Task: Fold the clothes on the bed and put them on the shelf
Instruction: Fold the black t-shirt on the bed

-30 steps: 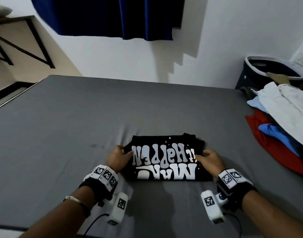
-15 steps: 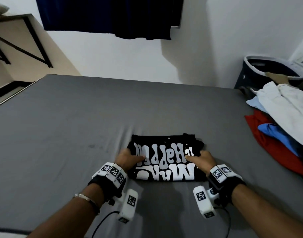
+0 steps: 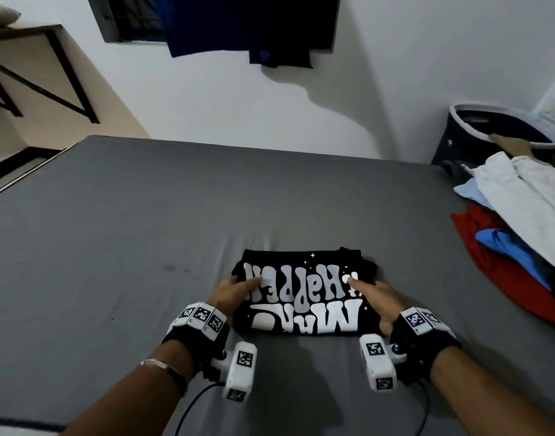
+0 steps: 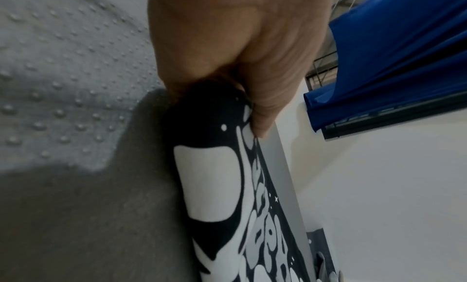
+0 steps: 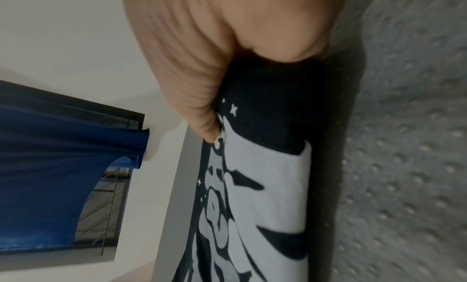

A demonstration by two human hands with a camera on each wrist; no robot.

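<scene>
Gripping folded black cotton T-shirt with white lettering (image 3: 303, 297) at 6 o'clock on grey bed (image 3: 144, 247), left hand (image 3: 233, 294) and right hand (image 3: 378, 298) pinching opposite ends; best lifted level, fold kept tight.

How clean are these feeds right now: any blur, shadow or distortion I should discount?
Head view: sharp, wide-angle bowing at edges, arm shadows on the bed below the black T-shirt. Left wrist view: left hand soft, bedsheet blurred. Right wrist view: right hand and bedsheet blurred, print readable.
</scene>
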